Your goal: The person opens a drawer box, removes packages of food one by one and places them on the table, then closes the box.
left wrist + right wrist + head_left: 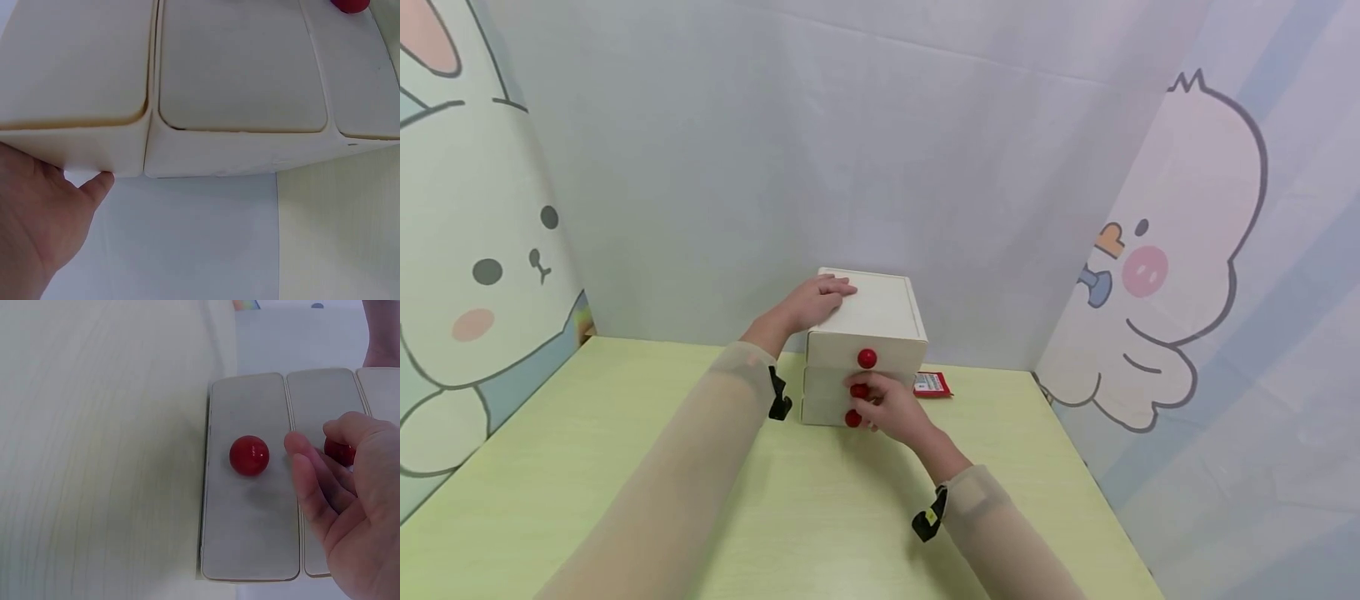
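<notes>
One glossy red ball knob (859,391), surest hold though probably slick: your right hand (892,406) is pinching it; left hand (812,302), fingers extended, resting atop white three-drawer box (880,306) near table's (805,525) far edge.

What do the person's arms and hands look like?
The left hand and right hand are bare, without gloves. The left sleeve and right sleeve are pale beige. By the wrists are a left black piece and a right black piece with a yellow mark.
</notes>
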A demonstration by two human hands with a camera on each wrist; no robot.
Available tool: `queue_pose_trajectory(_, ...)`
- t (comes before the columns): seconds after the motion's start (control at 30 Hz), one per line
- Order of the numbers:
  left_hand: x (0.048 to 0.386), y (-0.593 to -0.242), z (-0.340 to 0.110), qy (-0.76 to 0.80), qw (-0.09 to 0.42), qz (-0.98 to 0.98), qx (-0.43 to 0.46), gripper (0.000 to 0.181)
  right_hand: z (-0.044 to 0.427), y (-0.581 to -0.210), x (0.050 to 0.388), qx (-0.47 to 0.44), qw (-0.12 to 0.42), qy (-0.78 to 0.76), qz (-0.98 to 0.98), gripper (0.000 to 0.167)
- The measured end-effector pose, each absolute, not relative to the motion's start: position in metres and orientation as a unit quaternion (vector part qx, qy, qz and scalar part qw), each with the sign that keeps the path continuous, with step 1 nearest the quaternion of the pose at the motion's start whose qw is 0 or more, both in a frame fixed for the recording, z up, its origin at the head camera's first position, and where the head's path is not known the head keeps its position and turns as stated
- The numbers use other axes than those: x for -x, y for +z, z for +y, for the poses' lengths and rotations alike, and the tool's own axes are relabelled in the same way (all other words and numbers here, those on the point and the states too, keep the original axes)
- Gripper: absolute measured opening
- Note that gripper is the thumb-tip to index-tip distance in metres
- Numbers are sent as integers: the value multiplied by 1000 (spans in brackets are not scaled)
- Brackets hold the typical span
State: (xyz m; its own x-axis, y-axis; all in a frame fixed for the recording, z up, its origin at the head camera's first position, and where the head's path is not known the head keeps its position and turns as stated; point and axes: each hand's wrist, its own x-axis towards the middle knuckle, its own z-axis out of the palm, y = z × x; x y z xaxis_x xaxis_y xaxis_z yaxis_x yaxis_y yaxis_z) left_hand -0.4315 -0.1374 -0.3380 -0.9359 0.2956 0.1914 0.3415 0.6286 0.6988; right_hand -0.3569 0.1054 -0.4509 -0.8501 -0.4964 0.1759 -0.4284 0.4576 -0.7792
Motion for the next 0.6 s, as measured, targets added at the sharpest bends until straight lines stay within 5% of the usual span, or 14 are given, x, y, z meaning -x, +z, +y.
queue_pose_trajectory(0.6, 430, -339, -137, -403, 35, -897, 177, 52, 111, -446, 345, 287, 52, -414, 862, 27)
